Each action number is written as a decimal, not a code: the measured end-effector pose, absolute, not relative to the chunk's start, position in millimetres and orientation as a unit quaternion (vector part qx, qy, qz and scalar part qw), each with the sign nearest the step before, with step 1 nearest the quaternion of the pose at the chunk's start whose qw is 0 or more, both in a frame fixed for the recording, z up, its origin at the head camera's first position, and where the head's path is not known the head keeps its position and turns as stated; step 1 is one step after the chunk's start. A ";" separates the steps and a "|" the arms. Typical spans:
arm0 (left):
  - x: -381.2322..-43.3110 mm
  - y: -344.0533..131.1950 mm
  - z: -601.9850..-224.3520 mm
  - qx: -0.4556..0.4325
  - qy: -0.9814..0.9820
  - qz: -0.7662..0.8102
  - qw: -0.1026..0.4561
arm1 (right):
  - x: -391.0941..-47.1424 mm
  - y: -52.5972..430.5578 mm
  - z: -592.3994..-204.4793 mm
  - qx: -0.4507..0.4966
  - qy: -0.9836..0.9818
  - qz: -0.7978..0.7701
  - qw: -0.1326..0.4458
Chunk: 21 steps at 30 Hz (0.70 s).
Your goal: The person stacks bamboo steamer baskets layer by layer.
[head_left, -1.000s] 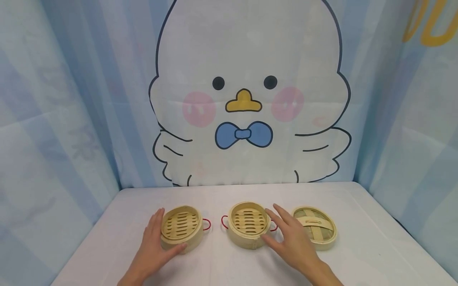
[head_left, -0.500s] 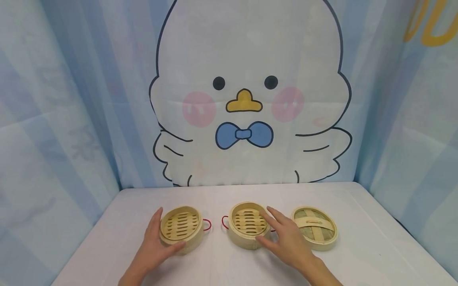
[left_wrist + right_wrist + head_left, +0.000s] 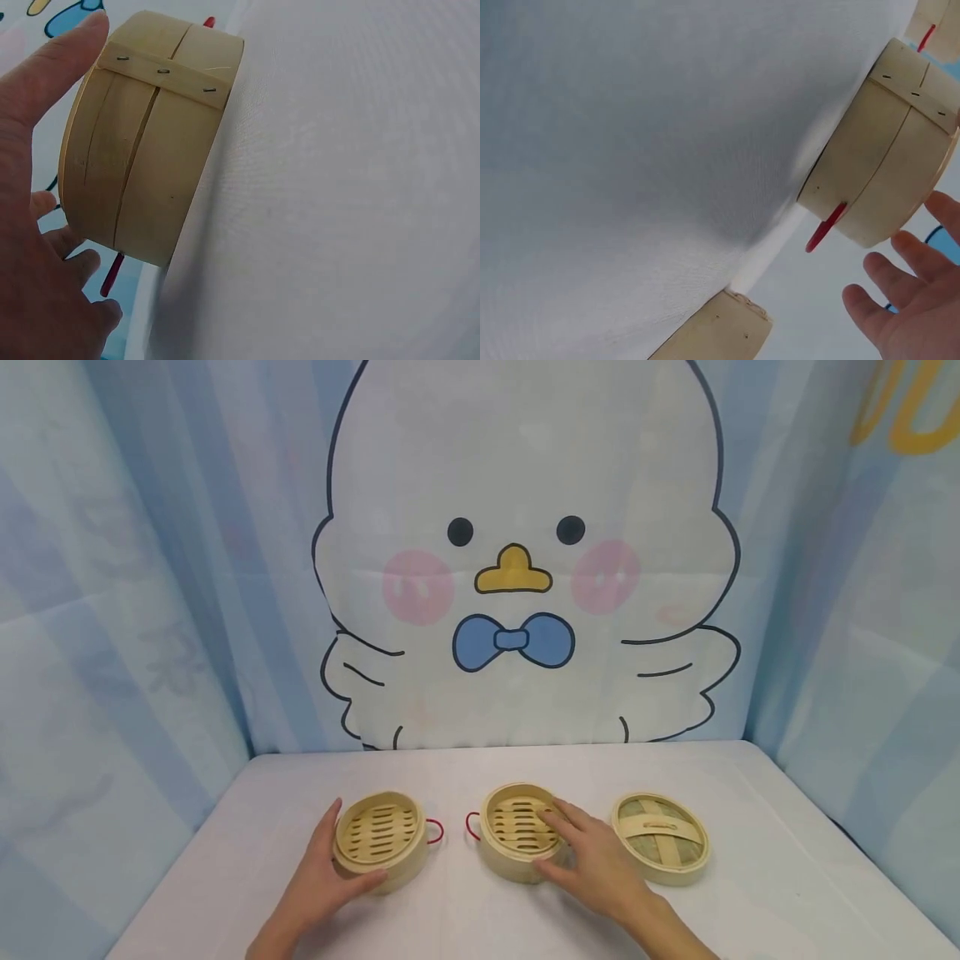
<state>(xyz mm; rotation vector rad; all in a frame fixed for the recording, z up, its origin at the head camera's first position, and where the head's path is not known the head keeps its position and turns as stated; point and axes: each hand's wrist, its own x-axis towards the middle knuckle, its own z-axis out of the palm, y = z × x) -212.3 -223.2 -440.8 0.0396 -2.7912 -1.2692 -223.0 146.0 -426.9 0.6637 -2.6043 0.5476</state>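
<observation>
Three bamboo pieces stand in a row on the white tabletop. At the left is a small round steamer basket (image 3: 378, 839) with a slatted base and red side loops. My left hand (image 3: 318, 883) spans its left side, thumb along the near rim; in the left wrist view the thumb tip lies at the edge of the basket (image 3: 157, 142), other fingers spread behind. A matching steamer basket (image 3: 517, 828) stands in the middle. My right hand (image 3: 600, 864) reaches over its right rim, thumb at the near side; in the right wrist view its fingers (image 3: 919, 255) are spread by the rim.
A woven bamboo steamer lid (image 3: 662, 837) with a strap handle lies at the right, beside my right hand. The white cloth-covered table (image 3: 457, 910) ends at a curtain (image 3: 510, 710) printed with a cartoon bird.
My right hand has moved left, its fingers now over the middle basket's right rim, uncovering more of the lid. The left hand has settled slightly closer round the left basket. The baskets stay put.
</observation>
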 end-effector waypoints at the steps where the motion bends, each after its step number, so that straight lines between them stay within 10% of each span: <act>1: -212.7 -223.2 -441.3 0.014 -0.908 -0.417 0.036 | -223.3 145.8 -426.8 0.237 -0.932 0.193 0.197; 21: -217.1 -227.6 -450.9 0.013 -0.892 -0.451 0.023 | -224.9 145.7 -427.1 0.262 -0.931 0.168 0.191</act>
